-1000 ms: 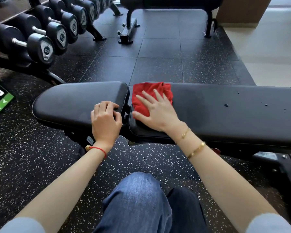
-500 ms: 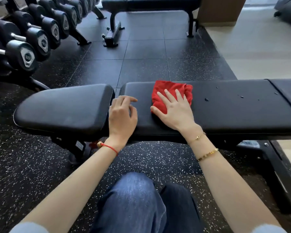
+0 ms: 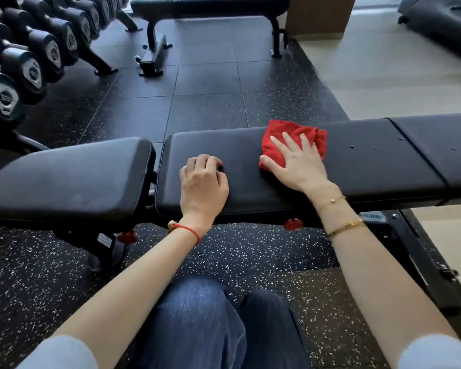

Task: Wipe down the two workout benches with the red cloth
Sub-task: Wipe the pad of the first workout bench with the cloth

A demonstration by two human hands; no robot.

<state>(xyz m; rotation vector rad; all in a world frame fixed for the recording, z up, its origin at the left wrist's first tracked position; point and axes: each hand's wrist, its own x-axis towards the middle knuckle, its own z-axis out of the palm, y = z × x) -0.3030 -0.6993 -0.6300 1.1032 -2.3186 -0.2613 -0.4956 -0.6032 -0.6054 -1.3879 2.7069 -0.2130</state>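
Observation:
A black padded workout bench (image 3: 370,166) runs across in front of me, with its separate seat pad (image 3: 69,179) at the left. The crumpled red cloth (image 3: 285,134) lies on the long back pad, pressed flat under my right hand (image 3: 296,163) with fingers spread. My left hand (image 3: 202,182) rests on the same pad near its left end, fingers curled, holding nothing. A few small droplets (image 3: 351,147) dot the pad to the right of the cloth. A second black bench (image 3: 210,4) stands at the far side of the floor.
A rack of black dumbbells (image 3: 32,62) lines the left side. Speckled black rubber flooring (image 3: 205,107) lies between the two benches, meeting light tile at the right. My knees in blue jeans (image 3: 202,323) are below the bench. Dark equipment (image 3: 437,14) sits at the top right.
My right hand has slid the red cloth to the right along the back pad. My left hand moved from the gap by the seat pad onto the back pad.

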